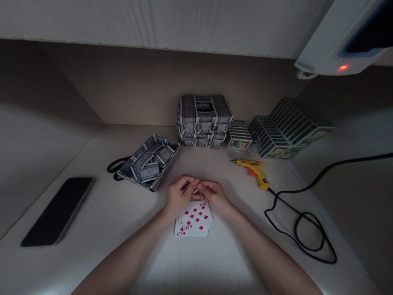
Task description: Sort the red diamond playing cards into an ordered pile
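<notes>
From my end of the feed, I had both hands together just above the table (193, 268). The left hand (178, 198) pinched a card (187, 184) between its fingers, and the right hand (217, 197) pressed its fingertips to the same piece; the fingers hid much of it, so I couldn't tell its full shape. Right below the hands lay a loose pile of playing cards (195, 219), face up, with an eight of diamonds on top. Off the left hand I saw a tray (167, 166) made of cards, with more patterned pieces (149, 172) lying in it, and farther left a phone (58, 211). Behind the hands stood stacked boxes (204, 121) with the same pattern, beside packs (272, 135) of cards. A yellow glue gun (256, 170) lay to the right, near its looped black cable (322, 239).
</notes>
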Motion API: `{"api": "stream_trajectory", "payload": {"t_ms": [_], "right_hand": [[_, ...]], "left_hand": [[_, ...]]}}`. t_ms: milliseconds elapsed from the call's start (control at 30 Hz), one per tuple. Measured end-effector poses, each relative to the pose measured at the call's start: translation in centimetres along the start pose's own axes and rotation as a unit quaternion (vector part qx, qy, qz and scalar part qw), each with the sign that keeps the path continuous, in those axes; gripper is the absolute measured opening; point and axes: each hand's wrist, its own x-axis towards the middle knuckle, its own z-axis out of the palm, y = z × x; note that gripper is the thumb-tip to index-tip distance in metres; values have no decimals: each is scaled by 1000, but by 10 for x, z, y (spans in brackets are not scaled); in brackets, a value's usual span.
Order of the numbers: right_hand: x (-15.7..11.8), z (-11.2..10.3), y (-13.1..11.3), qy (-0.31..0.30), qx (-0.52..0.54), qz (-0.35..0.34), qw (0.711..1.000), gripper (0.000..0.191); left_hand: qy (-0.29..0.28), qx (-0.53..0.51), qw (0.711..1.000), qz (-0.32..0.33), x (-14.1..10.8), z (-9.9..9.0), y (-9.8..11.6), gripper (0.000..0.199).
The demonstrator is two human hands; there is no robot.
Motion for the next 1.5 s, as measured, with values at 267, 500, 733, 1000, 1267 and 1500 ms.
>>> {"api": "stream_trajectory", "payload": {"t_ms": [267,500,733,1000,1267,1500], "right_hand": [[0,-2,2,3,-25,6,1000,26],[-3,0,2,31,-190,-19,981,34],[1,-2,1,27,-234,-42,971,30],[8,-9,-2,62,-57,-73,994,30],[0,-3,1,16,-197,-17,980,30],[1,-6,-3,-13,-173,16,985,29]], "left_hand": [[4,61,998,16,1,-1,-2,23],[-33,88,995,43,2,-4,-2,25],[-5,-6,999,-49,6,-3,-4,22],[-2,-143,984,-102,7,-1,-2,25],[42,-134,982,-122,7,-3,-3,19],[38,-178,977,-112,9,-2,1,28]]}}
